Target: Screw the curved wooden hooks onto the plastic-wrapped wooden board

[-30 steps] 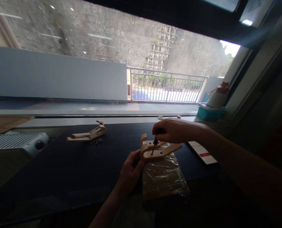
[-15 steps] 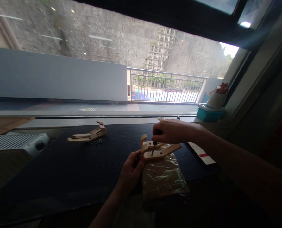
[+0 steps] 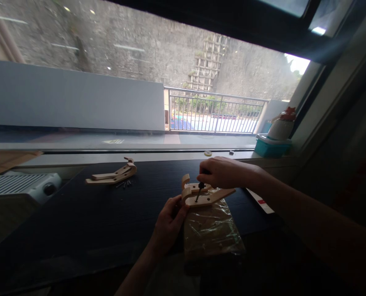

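My right hand (image 3: 224,172) is closed around a small dark-handled screwdriver (image 3: 199,190), its tip set down into a light wooden hooked piece (image 3: 206,195). My left hand (image 3: 169,221) grips the left curled end of that wooden piece and steadies it. The piece rests on top of a plastic-wrapped flat brown pack (image 3: 212,232) lying on the dark table (image 3: 87,213).
A second wooden hooked assembly (image 3: 112,174) lies at the table's back left with several small dark screws (image 3: 125,183) beside it. A white card with a red mark (image 3: 261,201) lies right of my forearm. A grey heater (image 3: 22,185) stands at left; a teal box (image 3: 273,146) sits on the sill.
My right hand has turned slightly on the screwdriver and shifted a little up and right. The left hand and wooden piece stay put.
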### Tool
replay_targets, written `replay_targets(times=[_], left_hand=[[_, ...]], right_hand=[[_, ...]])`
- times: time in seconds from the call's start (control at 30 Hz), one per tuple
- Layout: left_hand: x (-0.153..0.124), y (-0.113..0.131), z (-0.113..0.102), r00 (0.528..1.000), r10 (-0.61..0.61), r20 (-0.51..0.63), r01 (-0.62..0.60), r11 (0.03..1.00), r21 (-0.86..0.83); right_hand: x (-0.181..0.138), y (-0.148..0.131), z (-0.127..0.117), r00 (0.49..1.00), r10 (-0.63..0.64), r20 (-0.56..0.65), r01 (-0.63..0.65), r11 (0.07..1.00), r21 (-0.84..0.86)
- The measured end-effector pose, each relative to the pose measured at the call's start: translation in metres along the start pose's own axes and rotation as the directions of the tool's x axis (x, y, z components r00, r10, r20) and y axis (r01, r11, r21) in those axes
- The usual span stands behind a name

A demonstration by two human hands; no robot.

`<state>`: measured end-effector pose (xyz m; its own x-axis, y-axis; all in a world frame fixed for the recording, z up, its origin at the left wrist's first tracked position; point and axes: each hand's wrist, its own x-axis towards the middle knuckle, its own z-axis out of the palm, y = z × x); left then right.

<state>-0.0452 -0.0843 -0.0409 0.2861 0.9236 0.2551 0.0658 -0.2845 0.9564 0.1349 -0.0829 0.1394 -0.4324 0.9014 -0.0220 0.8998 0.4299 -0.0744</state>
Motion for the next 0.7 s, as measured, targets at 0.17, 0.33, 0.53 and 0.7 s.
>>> replay_targets(times=[0.17, 0.33, 0.53, 0.7], left_hand=[[0.0, 0.001, 0.0, 1.0, -0.004, -0.004, 0.004, 1.0, -0.005], [0.0, 0.002, 0.0, 0.999, -0.036, -0.005, 0.035, 0.999, -0.018], [0.0, 0.0, 0.0, 1.0, -0.021, -0.006, 0.02, 0.999, -0.031], [-0.001, 0.003, 0.0, 1.0, -0.019, -0.006, 0.019, 1.0, -0.003]], right_hand=[[-0.002, -0.007, -0.012, 0.999, -0.035, 0.033, 0.036, 0.998, -0.047], [-0.002, -0.009, -0.015, 0.996, -0.073, 0.057, 0.075, 0.997, -0.03], [0.004, -0.004, -0.005, 0.998, -0.054, 0.038, 0.055, 0.998, -0.014], [0.006, -0.008, -0.004, 0.999, -0.018, 0.034, 0.02, 0.998, -0.061]])
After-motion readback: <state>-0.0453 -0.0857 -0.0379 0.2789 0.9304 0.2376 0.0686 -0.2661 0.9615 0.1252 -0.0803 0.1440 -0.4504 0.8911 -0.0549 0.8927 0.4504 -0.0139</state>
